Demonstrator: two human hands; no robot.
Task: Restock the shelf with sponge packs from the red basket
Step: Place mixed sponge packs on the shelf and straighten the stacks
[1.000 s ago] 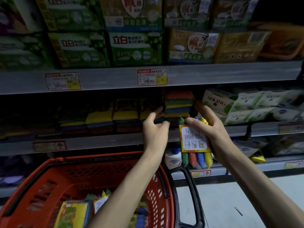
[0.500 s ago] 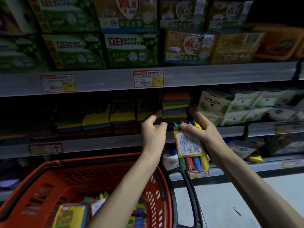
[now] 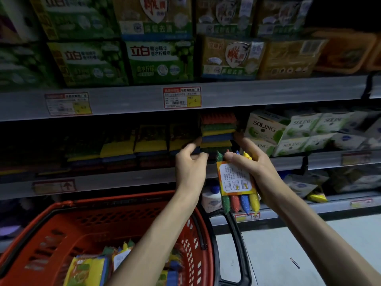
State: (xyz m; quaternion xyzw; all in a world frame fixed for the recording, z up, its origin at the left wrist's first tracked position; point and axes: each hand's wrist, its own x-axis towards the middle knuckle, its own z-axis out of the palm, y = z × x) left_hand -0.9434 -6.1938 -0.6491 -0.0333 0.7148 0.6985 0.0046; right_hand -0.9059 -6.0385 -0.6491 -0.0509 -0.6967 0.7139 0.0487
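Sponge pack (image 3: 237, 180), four coloured sponges under an orange card, is gripped upright by your right hand (image 3: 257, 168), just before the front edge of the shelf (image 3: 123, 180). Your left hand (image 3: 190, 168), fingers curled, touches the stacked packs (image 3: 218, 133) at that edge; whether it grasps them, I cannot tell. Spare packs (image 3: 88, 269) lie in the red basket (image 3: 103, 219) below.

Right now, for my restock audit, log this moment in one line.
step: pack not yet shelved | right hand: holds sponge pack in front of shelf | left hand: pinches shelved pack | red basket: spare packs inside
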